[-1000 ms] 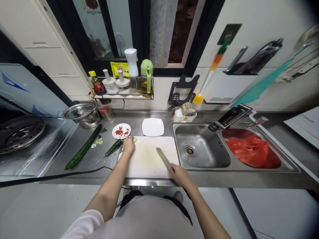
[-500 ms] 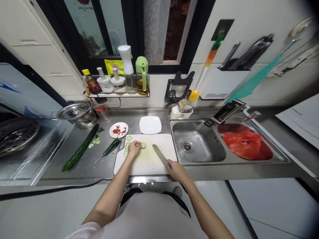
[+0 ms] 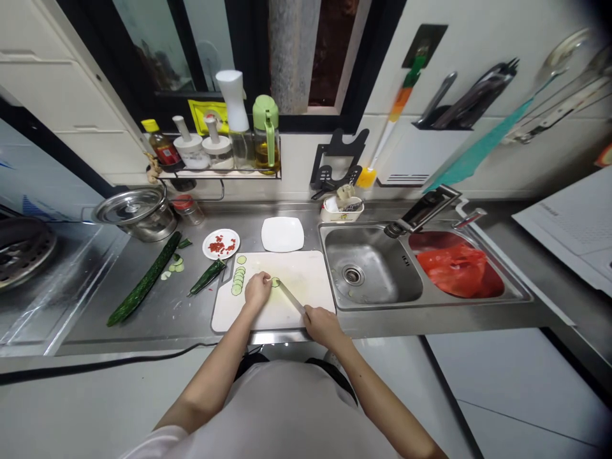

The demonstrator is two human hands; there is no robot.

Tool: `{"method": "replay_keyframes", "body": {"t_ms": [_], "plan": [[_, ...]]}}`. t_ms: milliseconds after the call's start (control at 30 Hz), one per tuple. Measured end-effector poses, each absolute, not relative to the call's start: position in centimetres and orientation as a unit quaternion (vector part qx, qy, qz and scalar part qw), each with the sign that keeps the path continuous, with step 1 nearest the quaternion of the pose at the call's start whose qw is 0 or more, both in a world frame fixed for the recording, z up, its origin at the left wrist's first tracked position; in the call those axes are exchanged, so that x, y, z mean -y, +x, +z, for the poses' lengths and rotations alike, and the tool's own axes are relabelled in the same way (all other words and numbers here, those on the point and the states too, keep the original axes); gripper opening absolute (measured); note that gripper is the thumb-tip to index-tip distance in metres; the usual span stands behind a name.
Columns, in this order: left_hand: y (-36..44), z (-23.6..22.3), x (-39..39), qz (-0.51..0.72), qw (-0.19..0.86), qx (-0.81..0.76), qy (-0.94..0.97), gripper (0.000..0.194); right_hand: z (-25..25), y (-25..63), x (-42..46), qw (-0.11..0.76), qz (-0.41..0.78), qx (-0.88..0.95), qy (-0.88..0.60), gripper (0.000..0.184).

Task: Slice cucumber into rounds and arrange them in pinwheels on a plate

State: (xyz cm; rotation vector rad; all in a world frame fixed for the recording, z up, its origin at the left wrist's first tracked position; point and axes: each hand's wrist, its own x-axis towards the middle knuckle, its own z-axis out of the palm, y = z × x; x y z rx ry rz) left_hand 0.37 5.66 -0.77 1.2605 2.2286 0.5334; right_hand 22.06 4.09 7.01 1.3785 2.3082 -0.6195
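Note:
My left hand (image 3: 257, 288) rests on the white cutting board (image 3: 310, 280) with its fingers curled onto a cucumber slice (image 3: 275, 282). My right hand (image 3: 322, 323) grips the handle of a knife (image 3: 290, 297), and the blade tip lies against that slice. A row of several cucumber slices (image 3: 238, 279) lies along the board's left side. A short cucumber piece (image 3: 206, 276) sits just off the board's left edge.
A long whole cucumber (image 3: 145, 278) and loose slices lie on the steel counter at left. A small plate of chopped red chili (image 3: 220, 243) and a white square plate (image 3: 282, 233) sit behind the board. A double sink (image 3: 373, 274) at right holds a red bag (image 3: 454, 268). A lidded pot (image 3: 134, 210) stands far left.
My left hand slid from the board's far left corner toward its middle with a slice, leaving a row of slices behind. The knife swung left until its tip met the slice.

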Motion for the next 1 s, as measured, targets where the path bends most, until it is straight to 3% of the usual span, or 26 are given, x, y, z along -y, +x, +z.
{"method": "replay_keyframes", "body": {"t_ms": [1000], "plan": [[0.5, -1.3, -5.8, 0.183, 0.248, -0.822, 0.478, 0.019, 6.5, 21.4, -5.2, 0.214, -0.220, -0.834, 0.457, 0.030]]}}
